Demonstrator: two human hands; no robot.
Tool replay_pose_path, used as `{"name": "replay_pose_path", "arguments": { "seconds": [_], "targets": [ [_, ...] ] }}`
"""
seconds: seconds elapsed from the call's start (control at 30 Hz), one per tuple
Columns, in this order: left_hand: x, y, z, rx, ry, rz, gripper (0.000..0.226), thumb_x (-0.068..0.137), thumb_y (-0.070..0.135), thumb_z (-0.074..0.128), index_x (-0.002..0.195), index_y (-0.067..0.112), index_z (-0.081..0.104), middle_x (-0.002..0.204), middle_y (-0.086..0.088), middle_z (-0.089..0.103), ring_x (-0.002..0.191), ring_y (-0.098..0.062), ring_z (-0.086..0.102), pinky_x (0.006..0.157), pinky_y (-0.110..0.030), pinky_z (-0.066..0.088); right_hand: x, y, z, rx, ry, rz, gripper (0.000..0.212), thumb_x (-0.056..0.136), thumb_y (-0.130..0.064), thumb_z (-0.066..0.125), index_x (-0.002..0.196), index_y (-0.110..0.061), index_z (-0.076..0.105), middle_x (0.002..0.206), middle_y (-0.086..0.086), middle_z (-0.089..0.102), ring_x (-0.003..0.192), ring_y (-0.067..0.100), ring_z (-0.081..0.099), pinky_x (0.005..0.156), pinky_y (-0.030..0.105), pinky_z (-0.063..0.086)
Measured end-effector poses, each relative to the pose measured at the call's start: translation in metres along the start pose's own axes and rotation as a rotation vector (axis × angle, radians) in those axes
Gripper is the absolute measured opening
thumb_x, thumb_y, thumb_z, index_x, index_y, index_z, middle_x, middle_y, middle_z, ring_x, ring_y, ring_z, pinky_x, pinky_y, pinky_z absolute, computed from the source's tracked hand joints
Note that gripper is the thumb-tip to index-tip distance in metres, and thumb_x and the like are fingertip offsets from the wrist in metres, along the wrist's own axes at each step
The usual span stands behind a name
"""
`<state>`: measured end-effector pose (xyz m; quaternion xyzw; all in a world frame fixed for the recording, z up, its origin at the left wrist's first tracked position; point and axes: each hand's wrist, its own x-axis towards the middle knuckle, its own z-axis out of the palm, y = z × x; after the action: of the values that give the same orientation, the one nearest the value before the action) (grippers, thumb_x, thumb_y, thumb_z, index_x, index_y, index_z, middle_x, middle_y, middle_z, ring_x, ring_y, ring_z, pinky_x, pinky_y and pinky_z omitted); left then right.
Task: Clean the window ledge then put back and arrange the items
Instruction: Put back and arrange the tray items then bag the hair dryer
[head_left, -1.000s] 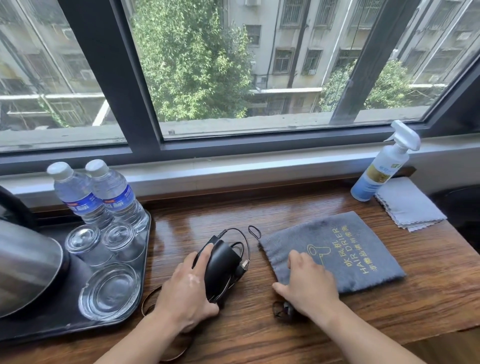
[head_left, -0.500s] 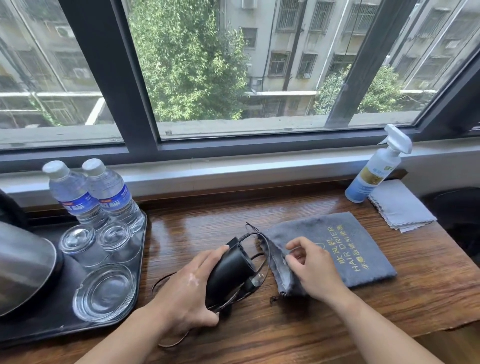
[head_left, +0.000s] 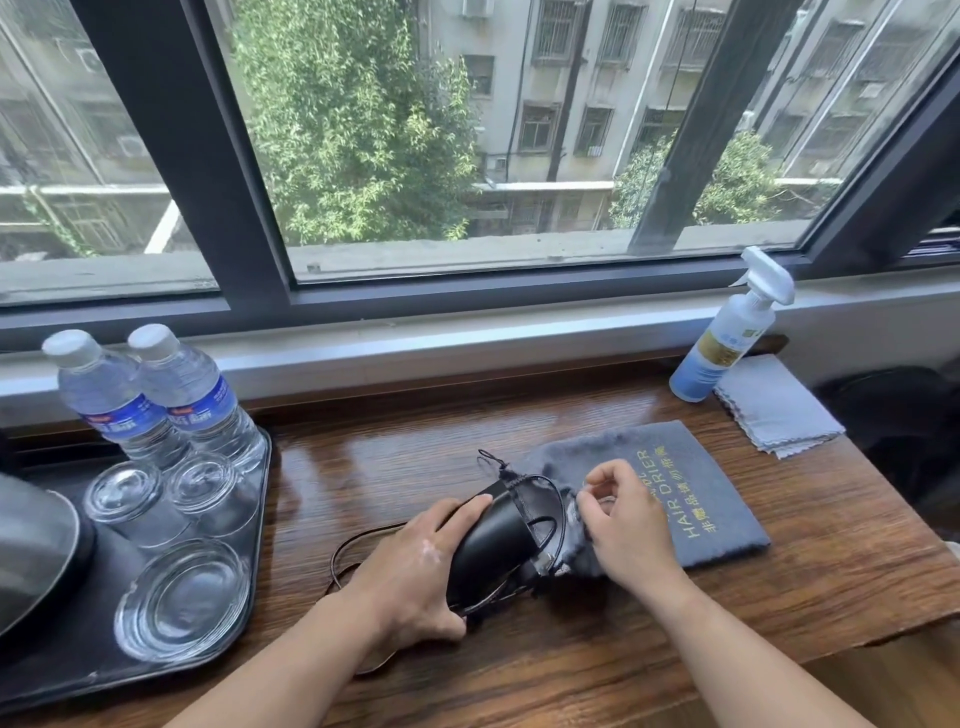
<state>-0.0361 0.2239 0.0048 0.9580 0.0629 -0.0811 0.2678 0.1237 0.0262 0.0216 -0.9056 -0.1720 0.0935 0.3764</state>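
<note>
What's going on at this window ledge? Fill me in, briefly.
A person is packing a black hair dryer into its grey pouch on the wooden ledge. The left hand grips the dryer's body, and the right hand pinches the pouch's mouth open around one end of it. The cord lies loose by the left hand. A spray bottle and folded cloth sit at the far right.

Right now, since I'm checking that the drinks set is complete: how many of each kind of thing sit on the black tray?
Water bottles: 2
Drinking glasses: 2
Glass dish: 1
Kettle: 1
Total: 6
</note>
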Motion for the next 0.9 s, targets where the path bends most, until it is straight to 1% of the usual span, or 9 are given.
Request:
{"name": "replay_pose_path", "arguments": {
  "seconds": [0.1, 0.2, 0.3, 0.43, 0.5, 0.6, 0.67, 0.8, 0.9],
  "targets": [
    [0.001, -0.001, -0.001, 0.035, -0.039, 0.011, 0.124, 0.058, 0.045, 0.079, 0.156, 0.044, 0.003, 0.154, 0.016, 0.027, 0.134, -0.015, 0.044, 0.105, -0.025, 0.044, 0.002, -0.004, 0.000, 0.005, 0.027, 0.004, 0.013, 0.093, -0.018, 0.064, 0.092, -0.025, 0.053, 0.085, -0.011, 0.065, 0.072, 0.003, 0.063, 0.061, 0.011, 0.039],
    [0.003, -0.001, -0.001, 0.057, -0.054, 0.018, 0.124, 0.058, 0.044, 0.079, 0.157, 0.043, 0.004, 0.152, 0.015, 0.031, 0.132, -0.016, 0.047, 0.103, -0.026, 0.045, 0.005, -0.006, 0.000, -0.004, 0.038, -0.029, 0.013, 0.093, -0.018, 0.063, 0.092, -0.025, 0.053, 0.081, -0.011, 0.064, 0.068, 0.000, 0.061, 0.063, 0.021, 0.041],
    [0.007, -0.001, -0.003, 0.053, -0.052, 0.001, 0.124, 0.058, 0.044, 0.079, 0.156, 0.044, 0.004, 0.149, 0.015, 0.033, 0.130, -0.016, 0.047, 0.103, -0.026, 0.045, 0.004, -0.004, 0.001, -0.018, -0.019, -0.131, 0.017, 0.092, -0.016, 0.065, 0.090, -0.028, 0.052, 0.078, -0.011, 0.065, 0.072, 0.000, 0.061, 0.063, 0.013, 0.041],
    [0.021, 0.000, -0.007, 0.068, -0.039, -0.045, 0.125, 0.057, 0.043, 0.082, 0.156, 0.043, 0.007, 0.150, 0.013, 0.035, 0.129, -0.020, 0.051, 0.102, -0.030, 0.047, -0.007, 0.002, 0.002, -0.036, -0.121, -0.280, 0.025, 0.087, -0.009, 0.070, 0.092, -0.027, 0.053, 0.081, -0.012, 0.066, 0.078, 0.005, 0.063, 0.064, 0.009, 0.043],
    [0.030, 0.002, -0.009, 0.084, -0.035, -0.063, 0.125, 0.056, 0.044, 0.082, 0.156, 0.042, 0.006, 0.150, 0.011, 0.036, 0.128, -0.023, 0.053, 0.100, -0.034, 0.049, -0.011, 0.005, 0.003, -0.034, -0.131, -0.309, 0.029, 0.084, -0.006, 0.072, 0.093, -0.028, 0.054, 0.082, -0.012, 0.067, 0.079, 0.007, 0.064, 0.065, 0.009, 0.044],
    [0.042, 0.008, -0.009, 0.120, -0.067, -0.089, 0.126, 0.057, 0.044, 0.083, 0.157, 0.040, 0.006, 0.147, 0.005, 0.040, 0.128, -0.026, 0.052, 0.103, -0.038, 0.049, -0.013, 0.006, 0.003, 0.031, -0.080, -0.275, 0.036, 0.082, -0.005, 0.073, 0.093, -0.033, 0.053, 0.081, -0.009, 0.068, 0.077, 0.011, 0.066, 0.066, 0.015, 0.050],
    [0.049, 0.012, -0.009, 0.133, -0.090, -0.088, 0.127, 0.056, 0.045, 0.083, 0.156, 0.038, 0.005, 0.145, 0.002, 0.043, 0.127, -0.027, 0.052, 0.104, -0.039, 0.048, -0.013, 0.004, 0.002, 0.047, -0.050, -0.264, 0.039, 0.083, -0.006, 0.073, 0.093, -0.036, 0.051, 0.081, -0.009, 0.068, 0.076, 0.011, 0.066, 0.066, 0.016, 0.050],
    [0.057, 0.013, -0.010, 0.153, -0.127, -0.076, 0.126, 0.056, 0.046, 0.083, 0.156, 0.039, 0.007, 0.142, 0.001, 0.044, 0.123, -0.027, 0.054, 0.099, -0.039, 0.051, -0.010, 0.000, -0.002, 0.114, 0.066, -0.188, 0.037, 0.082, -0.003, 0.072, 0.091, -0.033, 0.053, 0.079, -0.009, 0.069, 0.072, 0.008, 0.065, 0.065, 0.020, 0.052],
    [0.059, 0.012, -0.009, 0.206, -0.152, -0.058, 0.126, 0.057, 0.046, 0.083, 0.157, 0.038, 0.006, 0.144, 0.000, 0.042, 0.126, -0.029, 0.052, 0.101, -0.040, 0.050, -0.007, -0.003, -0.001, 0.146, 0.106, -0.209, 0.037, 0.080, -0.001, 0.074, 0.091, -0.030, 0.054, 0.079, -0.007, 0.069, 0.071, 0.009, 0.065, 0.064, 0.014, 0.050]
  ]
}}
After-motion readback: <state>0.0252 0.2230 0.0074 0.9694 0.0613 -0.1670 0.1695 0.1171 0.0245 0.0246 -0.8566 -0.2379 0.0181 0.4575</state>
